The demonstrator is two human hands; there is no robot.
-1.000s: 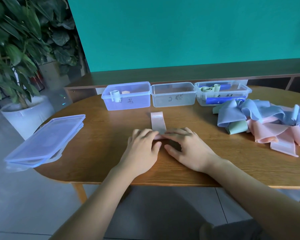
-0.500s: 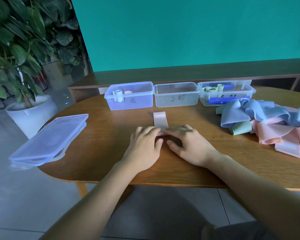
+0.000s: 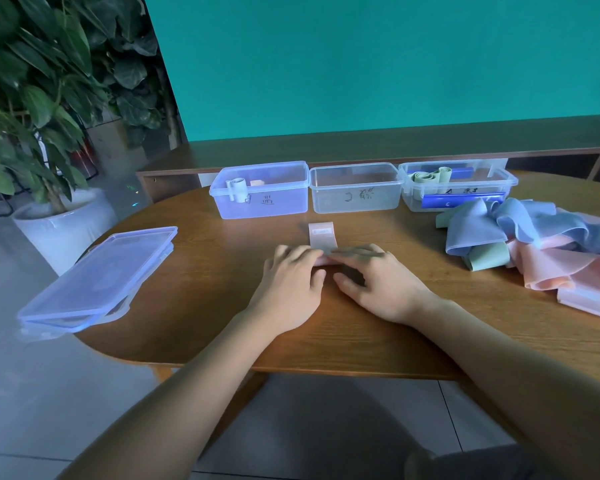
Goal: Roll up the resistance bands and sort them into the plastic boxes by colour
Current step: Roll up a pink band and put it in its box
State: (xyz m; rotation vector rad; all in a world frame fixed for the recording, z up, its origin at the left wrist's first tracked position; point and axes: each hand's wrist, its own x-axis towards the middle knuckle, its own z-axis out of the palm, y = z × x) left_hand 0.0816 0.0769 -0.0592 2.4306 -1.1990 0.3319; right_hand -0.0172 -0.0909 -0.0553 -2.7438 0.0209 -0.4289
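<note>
A pink band (image 3: pixel 323 234) is pressed under flat fingers of both hands (image 3: pixel 336 282), half rolled, while a heap of bands (image 3: pixel 534 244) right of the hands is left unsorted.

A pale pink resistance band (image 3: pixel 322 236) lies flat, its near end rolled under the fingertips of both hands. Beyond the hands stand three clear plastic boxes (image 3: pixel 355 188); loose bands (image 3: pixel 534 244) are heaped to their right
</note>
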